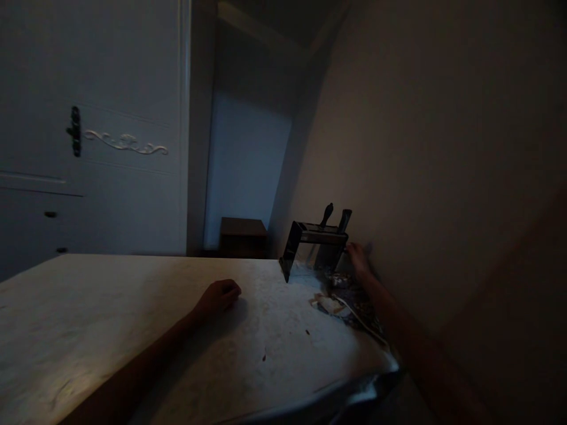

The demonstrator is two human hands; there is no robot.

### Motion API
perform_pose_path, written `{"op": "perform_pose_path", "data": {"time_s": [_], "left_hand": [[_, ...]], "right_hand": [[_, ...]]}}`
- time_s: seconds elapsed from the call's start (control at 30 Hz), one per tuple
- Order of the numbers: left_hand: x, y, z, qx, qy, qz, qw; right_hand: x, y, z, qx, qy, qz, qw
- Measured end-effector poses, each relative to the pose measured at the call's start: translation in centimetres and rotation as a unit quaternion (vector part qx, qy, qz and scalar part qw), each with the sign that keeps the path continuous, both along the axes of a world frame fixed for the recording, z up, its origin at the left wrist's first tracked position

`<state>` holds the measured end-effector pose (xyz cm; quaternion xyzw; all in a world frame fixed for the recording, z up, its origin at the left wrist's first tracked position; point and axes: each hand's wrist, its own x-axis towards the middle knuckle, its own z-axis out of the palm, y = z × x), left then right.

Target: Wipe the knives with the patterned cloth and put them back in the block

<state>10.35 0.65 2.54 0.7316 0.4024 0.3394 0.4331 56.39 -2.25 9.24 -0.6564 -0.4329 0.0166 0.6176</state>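
A black knife holder [325, 236] with a see-through front stands at the far right of the pale tabletop, by the wall. Two dark handles [326, 215] stick up out of its top. My right hand [358, 257] is at the holder's right edge, fingers closed against it, some of them hard to see in the dim light. My left hand [220, 297] rests on the tabletop to the left, its fingers curled in with nothing visible in them. Below the holder lies a heap of crumpled dark wrapping with torn pale pieces [330, 304], beside my right forearm.
The pale table [146, 283] has a few small dark crumbs [307, 332] on it. Dark shiny plastic [354, 395] lies along the near edge. A wall [420, 177] closes off the right side. Behind the table are a white cabinet [128, 77] and a low brown box [243, 227].
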Motion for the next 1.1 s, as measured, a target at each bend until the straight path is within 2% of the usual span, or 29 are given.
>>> {"op": "perform_pose_path", "data": {"time_s": [0.17, 0.47, 0.67, 0.83, 0.97, 1.1], "left_hand": [[-0.3, 0.1, 0.2, 0.027, 0.024, -0.003, 0.999], [-0.1, 0.0, 0.5, 0.034, 0.05, 0.006, 0.998], [-0.1, 0.3, 0.3, 0.043, 0.05, -0.001, 0.998], [-0.1, 0.6, 0.1, 0.051, 0.057, -0.002, 0.997], [-0.1, 0.7, -0.2, 0.062, 0.049, -0.005, 0.997], [-0.1, 0.9, -0.7, 0.055, 0.014, -0.003, 0.998]], "right_hand": [[-0.2, 1.3, -0.5, -0.09, -0.015, 0.063, 0.994], [-0.3, 1.2, -0.3, -0.189, -0.096, 0.044, 0.976], [-0.8, 0.9, -0.1, -0.21, -0.118, 0.018, 0.97], [-1.8, 0.9, 0.0, -0.208, -0.127, 0.021, 0.97], [-3.6, 1.2, -0.3, -0.204, -0.126, 0.037, 0.97], [-6.5, 1.8, -0.8, -0.194, -0.123, 0.058, 0.972]]}}
